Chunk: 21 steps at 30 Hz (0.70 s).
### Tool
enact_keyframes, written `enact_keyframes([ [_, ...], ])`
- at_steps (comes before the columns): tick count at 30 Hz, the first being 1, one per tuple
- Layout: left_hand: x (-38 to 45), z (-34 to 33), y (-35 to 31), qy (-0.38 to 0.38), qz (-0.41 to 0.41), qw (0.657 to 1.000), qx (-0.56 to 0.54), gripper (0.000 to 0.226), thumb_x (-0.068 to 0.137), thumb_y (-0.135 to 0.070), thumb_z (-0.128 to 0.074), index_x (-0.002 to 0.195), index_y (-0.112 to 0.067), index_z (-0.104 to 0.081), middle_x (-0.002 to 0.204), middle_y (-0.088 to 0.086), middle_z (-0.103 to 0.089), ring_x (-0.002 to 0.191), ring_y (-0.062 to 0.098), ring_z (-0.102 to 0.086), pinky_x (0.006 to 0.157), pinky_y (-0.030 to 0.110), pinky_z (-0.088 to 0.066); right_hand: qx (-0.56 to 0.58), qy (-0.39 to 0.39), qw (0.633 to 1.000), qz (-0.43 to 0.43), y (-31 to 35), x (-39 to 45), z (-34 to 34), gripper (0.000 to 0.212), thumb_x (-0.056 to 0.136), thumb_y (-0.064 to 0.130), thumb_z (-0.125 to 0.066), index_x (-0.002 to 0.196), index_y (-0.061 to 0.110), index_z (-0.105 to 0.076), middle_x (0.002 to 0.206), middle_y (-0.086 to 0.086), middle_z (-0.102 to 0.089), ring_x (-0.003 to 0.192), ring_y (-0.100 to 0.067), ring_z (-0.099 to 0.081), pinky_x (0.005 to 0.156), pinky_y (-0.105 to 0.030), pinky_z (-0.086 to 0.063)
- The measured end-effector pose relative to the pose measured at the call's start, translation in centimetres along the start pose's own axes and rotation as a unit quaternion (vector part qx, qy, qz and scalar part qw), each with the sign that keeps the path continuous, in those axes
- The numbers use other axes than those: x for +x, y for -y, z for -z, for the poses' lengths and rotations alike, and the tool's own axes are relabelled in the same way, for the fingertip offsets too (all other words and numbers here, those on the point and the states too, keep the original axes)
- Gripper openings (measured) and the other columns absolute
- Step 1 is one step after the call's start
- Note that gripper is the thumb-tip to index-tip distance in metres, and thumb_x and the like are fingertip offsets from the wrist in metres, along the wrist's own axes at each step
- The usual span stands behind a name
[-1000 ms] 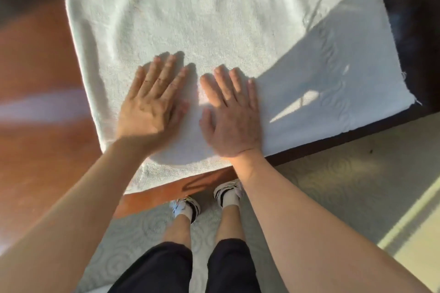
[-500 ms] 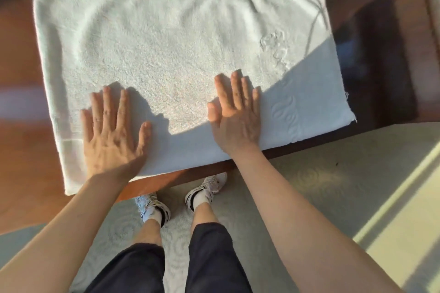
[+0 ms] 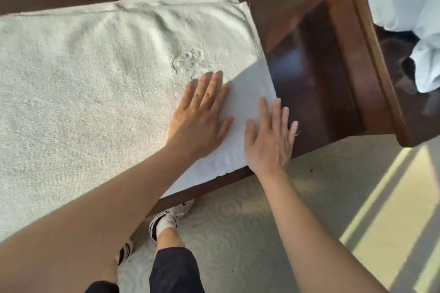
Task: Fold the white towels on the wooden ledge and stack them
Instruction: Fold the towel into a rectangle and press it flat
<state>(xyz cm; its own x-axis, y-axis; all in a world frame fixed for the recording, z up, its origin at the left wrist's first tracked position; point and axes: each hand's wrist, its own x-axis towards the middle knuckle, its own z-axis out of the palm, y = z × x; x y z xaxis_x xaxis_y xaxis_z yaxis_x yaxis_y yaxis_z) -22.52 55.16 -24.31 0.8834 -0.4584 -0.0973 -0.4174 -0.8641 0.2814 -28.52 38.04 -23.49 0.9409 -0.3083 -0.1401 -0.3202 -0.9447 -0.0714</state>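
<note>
Head view: both hands have shifted toward the right end of the white towel (image 3: 100, 83), where half a second ago they were spread apart along its near edge, the left one well toward the left end. The left hand (image 3: 200, 116) now lies flat with fingers straight, pressing the towel just below the embossed motif (image 3: 188, 62). The right hand (image 3: 271, 135) lies beside it, also flat and straight-fingered, over the towel's near right corner with its fingertips reaching past the towel's edge onto the dark wood. Neither grip is clamped on anything; both are spread and only press down.

The towel itself lies spread on the wooden ledge (image 3: 309, 74), covering most of it from the left of the frame to short of the ledge's right end, with soft wrinkles above the motif and a frayed corner at the far right.

By my reading, smoothing has run out to the right end, so the towel is flat enough for the next fold. That corner looks like the likely place to pinch and carry the right end over toward the left. No stack of folded towels is in view yet.
</note>
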Motion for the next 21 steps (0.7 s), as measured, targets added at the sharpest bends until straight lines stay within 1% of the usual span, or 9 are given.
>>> enact_keyframes([
  [2,3.8,0.1,-0.7,0.0,-0.023,1.0,0.006,0.07,0.105,-0.055,-0.018,0.162,-0.017,-0.004,0.17,0.008,0.007,0.156,0.027,0.009,0.126,0.045,0.004,0.007,-0.02,0.999,-0.045,-1.2,-0.1,0.2,0.063,0.103,0.051,-0.029,0.159,0.023,-0.026,0.163,-0.012,-0.03,0.15,-0.032,-0.028,0.119,-0.056,-0.023],
  [4,7.6,0.2,-1.1,0.0,-0.037,0.999,0.0,0.069,0.105,-0.054,-0.021,0.162,-0.018,-0.01,0.17,0.007,0.002,0.156,0.026,0.006,0.127,0.044,0.003,0.013,-0.05,0.997,-0.064,-1.3,0.1,0.3,0.062,0.101,0.049,-0.036,0.152,0.014,-0.039,0.15,-0.011,-0.048,0.136,-0.032,-0.044,0.106,-0.052,-0.036],
  [7,12.6,0.7,-1.6,0.006,-0.04,0.999,-0.011,0.066,0.105,-0.049,-0.026,0.161,-0.016,-0.016,0.17,0.006,-0.006,0.157,0.023,0.001,0.127,0.039,0.002,0.06,-0.096,0.989,-0.098,-0.4,0.8,0.5,0.054,0.099,0.044,-0.048,0.14,0.009,-0.051,0.124,-0.008,-0.059,0.11,-0.029,-0.052,0.089,-0.046,-0.042],
  [9,14.7,1.2,-1.9,0.01,-0.038,0.999,-0.006,0.065,0.106,-0.047,-0.025,0.161,-0.014,-0.016,0.17,0.007,-0.007,0.157,0.023,0.001,0.127,0.038,0.002,0.109,-0.103,0.979,-0.136,0.0,1.4,1.1,0.048,0.098,0.04,-0.053,0.133,0.008,-0.056,0.115,-0.009,-0.06,0.102,-0.029,-0.055,0.085,-0.043,-0.044],
  [13,16.2,1.6,-1.7,0.009,-0.039,0.999,0.011,0.063,0.107,-0.046,-0.024,0.161,-0.014,-0.019,0.17,0.006,-0.007,0.157,0.021,0.001,0.127,0.038,0.002,0.246,-0.021,0.947,-0.204,0.3,3.5,2.8,0.042,0.103,0.043,-0.046,0.12,0.007,-0.057,0.105,-0.006,-0.063,0.099,-0.027,-0.06,0.087,-0.04,-0.049],
  [16,17.0,2.3,-1.0,0.007,-0.008,1.0,-0.002,0.064,0.106,-0.05,-0.026,0.161,-0.018,-0.02,0.17,0.001,-0.01,0.156,0.015,-0.001,0.126,0.035,0.001,0.292,0.026,0.943,-0.159,1.2,4.2,4.6,0.031,0.104,0.044,-0.042,0.099,0.015,-0.053,0.085,0.007,-0.053,0.085,-0.02,-0.052,0.072,-0.032,-0.034],
  [17,17.2,2.9,-0.9,0.006,0.011,0.999,-0.037,0.064,0.105,-0.052,-0.029,0.16,-0.019,-0.024,0.169,0.0,-0.015,0.156,0.014,-0.005,0.126,0.033,-0.002,0.306,0.035,0.943,-0.124,1.9,4.0,5.5,0.03,0.104,0.044,-0.042,0.095,0.016,-0.051,0.083,0.008,-0.052,0.082,-0.017,-0.05,0.068,-0.031,-0.029],
  [19,17.5,4.5,-1.0,0.002,0.051,0.984,-0.17,0.06,0.102,-0.056,-0.041,0.151,-0.022,-0.04,0.159,0.0,-0.038,0.148,0.015,-0.03,0.12,0.031,-0.02,0.335,0.04,0.94,-0.052,3.6,3.4,7.0,0.03,0.103,0.046,-0.042,0.093,0.018,-0.048,0.085,0.007,-0.053,0.078,-0.012,-0.049,0.064,-0.031,-0.028],
  [21,17.4,6.4,-0.3,0.007,0.104,0.925,-0.365,0.058,0.093,-0.063,-0.054,0.139,-0.027,-0.055,0.139,-0.004,-0.058,0.129,0.013,-0.052,0.104,0.028,-0.038,0.361,0.045,0.931,0.012,5.8,2.7,7.9,0.025,0.103,0.045,-0.044,0.1,0.02,-0.047,0.091,0.011,-0.051,0.078,-0.009,-0.045,0.063,-0.029,-0.029],
])
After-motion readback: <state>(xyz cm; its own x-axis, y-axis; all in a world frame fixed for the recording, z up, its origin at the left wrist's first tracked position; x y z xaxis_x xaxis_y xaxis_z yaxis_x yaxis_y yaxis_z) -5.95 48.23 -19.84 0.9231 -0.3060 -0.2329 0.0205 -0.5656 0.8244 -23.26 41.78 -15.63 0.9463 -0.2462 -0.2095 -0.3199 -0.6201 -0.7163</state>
